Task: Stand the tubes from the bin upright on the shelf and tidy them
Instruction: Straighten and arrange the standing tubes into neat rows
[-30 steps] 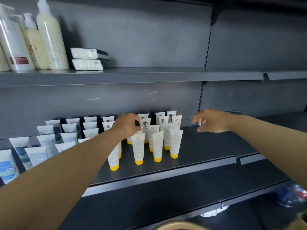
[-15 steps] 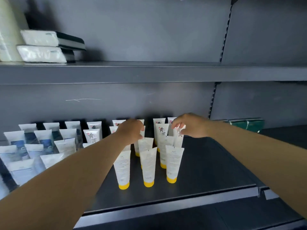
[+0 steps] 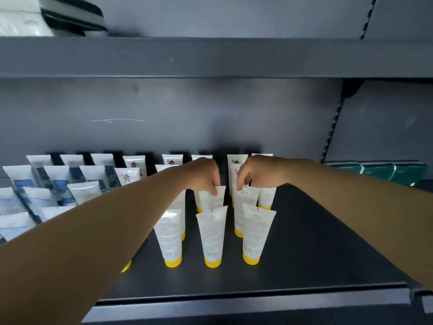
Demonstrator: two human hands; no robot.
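Note:
Several white tubes with yellow caps [image 3: 212, 238] stand cap-down in rows on the dark shelf [image 3: 316, 249]. My left hand [image 3: 203, 174] pinches the top edge of a second-row tube [image 3: 210, 199]. Just to its right, my right hand [image 3: 255, 171] pinches the top of the neighbouring second-row tube [image 3: 246, 200]. Three tubes form the front row, and more stand behind my hands. The bin is out of view.
White tubes with blue labels [image 3: 58, 184] fill the shelf's left part. Green packs [image 3: 377, 170] lie at the back right. An upper shelf [image 3: 210, 57] hangs overhead with white and dark packs [image 3: 46, 17] on it. Bare shelf surface lies right of the yellow-capped tubes.
The camera has moved closer and lower. Both hands have come down from the back rows onto the tops of two second-row tubes.

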